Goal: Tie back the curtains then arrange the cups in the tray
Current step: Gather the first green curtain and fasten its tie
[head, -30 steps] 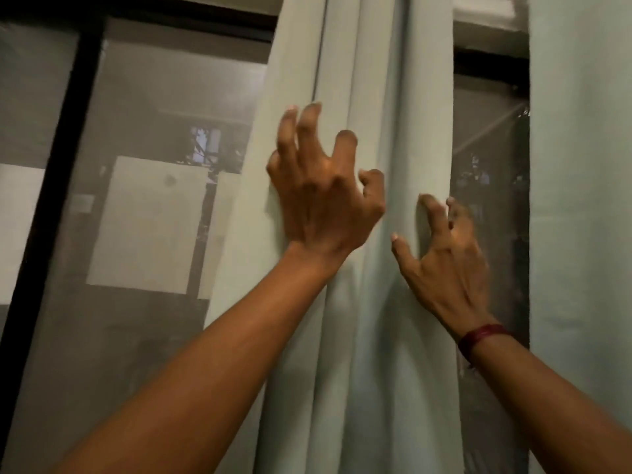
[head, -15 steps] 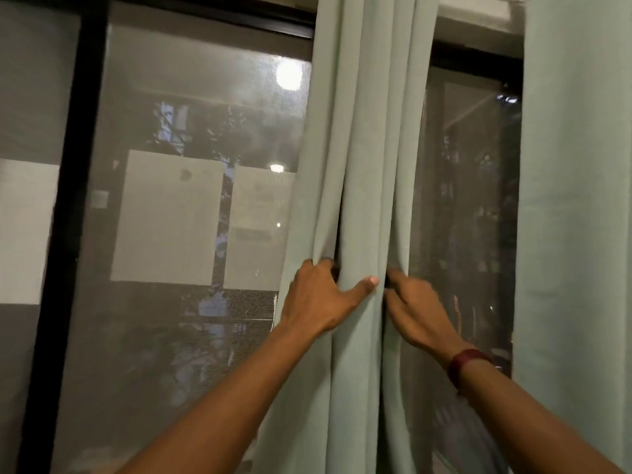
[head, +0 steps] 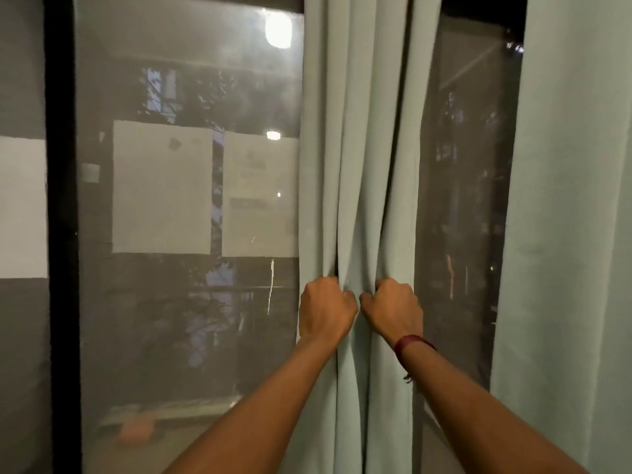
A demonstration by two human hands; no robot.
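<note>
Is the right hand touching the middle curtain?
Touching. The head view shows the right hand gripping the gathered folds of the middle curtain, with the fabric bunched inside its fist.

Open gap between gathered curtain (head: 359, 165) and right curtain (head: 574, 200); window glass (head: 188, 302) behind.

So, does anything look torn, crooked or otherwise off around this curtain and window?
Nothing stands out. The middle curtain is bunched only because the left hand and right hand grip its folds. The right curtain hangs straight. A thin pale streak on the window glass may be a reflection or a scratch.
</note>
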